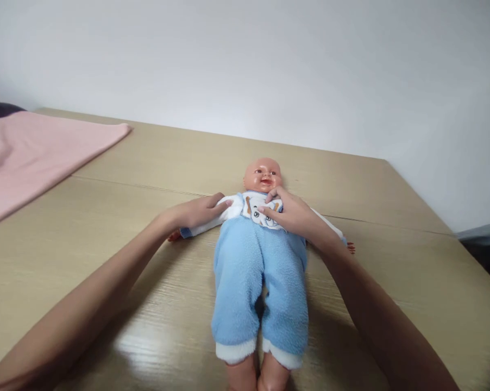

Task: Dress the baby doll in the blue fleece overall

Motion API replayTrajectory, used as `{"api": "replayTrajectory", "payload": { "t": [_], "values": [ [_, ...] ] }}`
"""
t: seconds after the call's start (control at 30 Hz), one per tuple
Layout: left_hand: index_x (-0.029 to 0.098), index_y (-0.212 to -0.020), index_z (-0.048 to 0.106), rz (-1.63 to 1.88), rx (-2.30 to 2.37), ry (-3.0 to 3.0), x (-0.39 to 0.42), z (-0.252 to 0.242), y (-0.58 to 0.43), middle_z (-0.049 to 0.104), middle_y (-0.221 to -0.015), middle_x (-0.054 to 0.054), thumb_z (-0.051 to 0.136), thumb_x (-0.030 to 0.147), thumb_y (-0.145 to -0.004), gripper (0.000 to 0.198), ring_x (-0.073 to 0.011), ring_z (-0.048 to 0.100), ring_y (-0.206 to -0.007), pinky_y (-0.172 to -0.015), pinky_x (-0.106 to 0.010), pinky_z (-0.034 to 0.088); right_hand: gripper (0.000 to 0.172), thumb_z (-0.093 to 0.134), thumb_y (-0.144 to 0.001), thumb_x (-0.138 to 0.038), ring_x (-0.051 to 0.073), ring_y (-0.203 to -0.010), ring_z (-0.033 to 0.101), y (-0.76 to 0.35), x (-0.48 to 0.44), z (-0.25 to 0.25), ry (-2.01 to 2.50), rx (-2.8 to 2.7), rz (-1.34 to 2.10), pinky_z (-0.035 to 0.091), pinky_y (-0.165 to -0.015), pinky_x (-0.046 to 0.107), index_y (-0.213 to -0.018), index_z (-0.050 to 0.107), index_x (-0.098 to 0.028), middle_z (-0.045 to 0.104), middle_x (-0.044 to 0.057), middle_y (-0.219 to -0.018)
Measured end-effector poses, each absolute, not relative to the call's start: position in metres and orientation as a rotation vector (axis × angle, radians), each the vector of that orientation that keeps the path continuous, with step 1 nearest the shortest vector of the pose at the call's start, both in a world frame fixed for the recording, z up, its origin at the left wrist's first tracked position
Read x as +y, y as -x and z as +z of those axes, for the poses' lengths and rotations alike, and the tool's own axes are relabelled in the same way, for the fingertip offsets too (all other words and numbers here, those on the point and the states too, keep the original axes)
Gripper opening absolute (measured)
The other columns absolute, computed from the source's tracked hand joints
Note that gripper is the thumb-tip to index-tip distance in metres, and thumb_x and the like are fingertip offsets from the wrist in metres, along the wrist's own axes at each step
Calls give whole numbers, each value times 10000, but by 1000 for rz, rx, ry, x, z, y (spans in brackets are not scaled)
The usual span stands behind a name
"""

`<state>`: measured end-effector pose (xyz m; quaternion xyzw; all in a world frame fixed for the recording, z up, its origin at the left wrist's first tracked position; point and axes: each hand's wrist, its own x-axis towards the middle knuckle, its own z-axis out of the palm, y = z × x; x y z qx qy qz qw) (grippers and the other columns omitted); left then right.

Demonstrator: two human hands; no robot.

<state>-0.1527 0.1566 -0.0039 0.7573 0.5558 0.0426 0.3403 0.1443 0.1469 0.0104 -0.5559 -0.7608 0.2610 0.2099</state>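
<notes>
A bald baby doll (263,175) lies on its back on the table, head away from me and bare feet toward me. It wears a fuzzy blue and white outfit (240,271) with an animal face on the chest. My left hand (196,212) is closed round the white sleeve (231,208) near the doll's shoulder, thumb on top. Over the other side of the chest, my right hand (291,214) has its thumb and bent fingers on the top's front below the chin, gripping the cloth. The doll's arms stretch out sideways, partly hidden under my hands.
The wooden table (167,304) has a seam running across it. A folded pink cloth (45,146) lies at the far left, with a dark object (2,110) behind it. A white wall (245,70) rises behind the table. Something dark (487,247) stands beyond the right edge.
</notes>
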Motion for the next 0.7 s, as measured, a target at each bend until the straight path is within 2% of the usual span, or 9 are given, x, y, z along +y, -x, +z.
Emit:
{"api": "replayTrajectory", "payload": {
  "t": [0.07, 0.2, 0.33, 0.4, 0.47, 0.6, 0.7],
  "values": [
    [221, -1282, 638, 311, 1537, -2075, 136, -20, 153, 797, -1263, -156, 257, 738, -1127, 660, -380, 737, -1192, -1036, -477, 545, 225, 741, -1003, -415, 308, -987, 699, -143, 145, 13, 1577, -2157, 695, 456, -855, 387, -1116, 631, -255, 777, 71, -1104],
    [166, -1287, 670, 436, 1718, -2383, 104, -48, 166, 758, -1209, -194, 299, 656, -1154, 628, -417, 696, -1145, -1005, -529, 543, 232, 739, -1013, -426, 299, -956, 700, -142, 144, 12, 1604, -2177, 661, 469, -842, 382, -1118, 618, -258, 765, 58, -1082],
    [173, -1347, 720, 450, 1861, -2511, 91, -59, 182, 742, -1192, -174, 344, 614, -1171, 606, -400, 679, -1088, -966, -516, 551, 238, 771, -997, -416, 282, -937, 699, -141, 147, 8, 1592, -2160, 666, 471, -841, 375, -1106, 627, -261, 771, 51, -1107],
    [176, -1354, 750, 449, 1899, -2544, 92, -59, 188, 745, -1177, -166, 355, 608, -1174, 612, -397, 674, -1076, -956, -509, 553, 274, 801, -976, -455, 273, -888, 687, -143, 148, 7, 1617, -2132, 650, 465, -810, 369, -1086, 643, -260, 772, 42, -1037],
    [181, -1360, 776, 465, 1901, -2560, 96, -59, 191, 755, -1183, -160, 364, 607, -1176, 620, -393, 671, -1086, -968, -501, 551, 326, 821, -953, -510, 278, -885, 690, -147, 147, 5, 1628, -2083, 627, 469, -799, 370, -1082, 658, -259, 776, 40, -997],
    [201, -1425, 780, 525, 1851, -2581, 103, -61, 196, 787, -1259, -157, 397, 612, -1172, 616, -381, 674, -1113, -1027, -500, 531, 307, 733, -1007, -532, 312, -1047, 731, -167, 139, -2, 1469, -2058, 557, 509, -912, 408, -1113, 670, -251, 807, 77, -1131],
    [198, -1519, 724, 577, 1830, -2579, 104, -65, 197, 794, -1339, -154, 411, 600, -1171, 616, -399, 662, -1198, -1092, -542, 501, 269, 687, -1036, -488, 310, -1011, 738, -192, 126, -14, 1329, -2076, 413, 534, -945, 444, -1151, 669, -245, 803, 92, -1099]
  ]
}}
